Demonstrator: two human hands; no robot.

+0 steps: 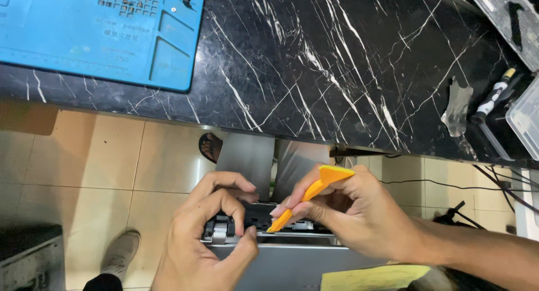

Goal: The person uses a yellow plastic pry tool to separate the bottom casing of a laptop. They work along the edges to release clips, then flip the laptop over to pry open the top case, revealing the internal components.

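Blue work mat [84, 32] on black marble counter [337, 66]; yellow sheet [370, 278] on grey device [281, 263]; right hand [353, 212] fingers pinching orange pry tool [306, 195]; left hand [208, 240] fingers curled, gripping device edge.

An electronics repair workshop: a blue repair mat [101, 32] with screw compartments lies on the black marble surface [337, 60], cables [494, 184] trail over the tiled floor [112, 162].

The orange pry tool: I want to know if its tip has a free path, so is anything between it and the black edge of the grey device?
Nothing visible does. The right hand holds the orange pry tool with its tip already at the grey device's black edge. The left hand's fingers grip that edge just beside the tip, not across it.
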